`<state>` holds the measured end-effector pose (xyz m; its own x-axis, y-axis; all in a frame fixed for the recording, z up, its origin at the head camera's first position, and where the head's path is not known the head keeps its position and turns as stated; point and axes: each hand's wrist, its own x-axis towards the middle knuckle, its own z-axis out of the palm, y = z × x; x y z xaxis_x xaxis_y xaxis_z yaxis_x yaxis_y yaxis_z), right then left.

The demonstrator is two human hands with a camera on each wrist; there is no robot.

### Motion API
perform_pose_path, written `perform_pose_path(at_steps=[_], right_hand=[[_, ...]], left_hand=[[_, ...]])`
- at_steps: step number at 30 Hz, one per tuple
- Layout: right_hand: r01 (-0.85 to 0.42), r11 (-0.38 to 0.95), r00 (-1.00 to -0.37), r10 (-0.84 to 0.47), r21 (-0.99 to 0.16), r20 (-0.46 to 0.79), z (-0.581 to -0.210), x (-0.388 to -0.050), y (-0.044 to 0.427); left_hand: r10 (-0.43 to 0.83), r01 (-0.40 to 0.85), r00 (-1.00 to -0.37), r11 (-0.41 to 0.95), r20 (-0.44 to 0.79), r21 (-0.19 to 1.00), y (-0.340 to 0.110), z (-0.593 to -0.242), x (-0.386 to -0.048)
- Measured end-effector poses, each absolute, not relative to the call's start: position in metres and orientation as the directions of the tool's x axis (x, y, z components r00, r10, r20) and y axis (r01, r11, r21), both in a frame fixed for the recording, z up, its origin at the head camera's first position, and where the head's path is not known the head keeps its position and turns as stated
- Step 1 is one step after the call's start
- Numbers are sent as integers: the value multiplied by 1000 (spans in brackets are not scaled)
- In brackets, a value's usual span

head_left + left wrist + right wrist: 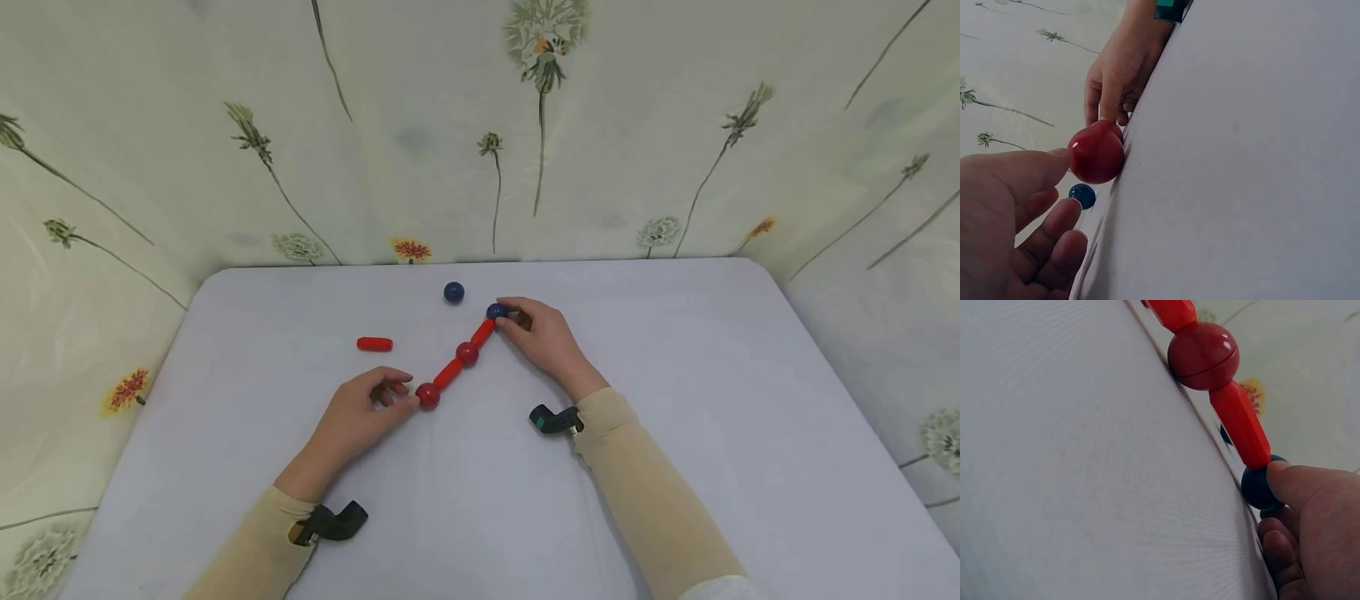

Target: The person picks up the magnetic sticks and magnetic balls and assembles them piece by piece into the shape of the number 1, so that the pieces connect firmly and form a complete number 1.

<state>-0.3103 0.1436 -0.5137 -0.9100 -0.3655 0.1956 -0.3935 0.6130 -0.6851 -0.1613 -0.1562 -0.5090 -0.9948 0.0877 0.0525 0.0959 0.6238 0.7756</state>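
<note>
A joined row of pieces lies slantwise on the table: a red ball [428, 395] at the near end, a red rod [447, 374], another red ball [467, 354], another red rod [483, 333] and a blue ball [497, 312] at the far end. My right hand [546, 340] pinches that blue ball between thumb and index finger, as the right wrist view also shows. At the near end, the thumb of my left hand [358, 419] touches the red ball [1096, 153]. Its index finger is bent and stands slightly apart from the ball.
A loose red rod [374, 344] lies left of the row. Behind it, near the far table edge, sits a loose blue ball [453, 292]. The white table [750, 400] meets a flower-patterned cloth [420, 150] at the back and sides.
</note>
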Motion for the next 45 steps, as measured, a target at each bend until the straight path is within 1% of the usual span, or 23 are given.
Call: perform_pose_path(at_steps=[5,11,18,22,26,34,41,45], right_hand=[[-388,616,-912,-362,-685,191,-513,-311,143],[-386,613,-913,-362,-689,189,-514,-311,143],[-379,616,-915,-362,-691,180,-519,-310,142],[-373,620,-917,-357,-690,176,-520,-309,142],[-368,619,-919,-357,-694,169,-519,-307,143],[-372,617,-919,-349,-694,183,-516,-309,145],[-383,611,-915,-354,-692,194,-516,-310,145],[-385,612,-914,-355,-691,194,-515,-311,144]], left_hand=[[61,97,-995,601,75,794,-166,-506,-167],[-10,16,-1000,566,27,824,-177,-505,-174],[-76,-41,-997,542,0,839,-192,-501,-179],[-132,-38,-990,557,44,829,-200,-503,-188],[-159,-19,-983,595,94,803,-206,-510,-197],[-82,42,-989,651,125,758,-206,-516,-201],[-45,57,-991,715,127,697,-205,-517,-203],[-34,65,-991,728,130,682,-204,-516,-204]])
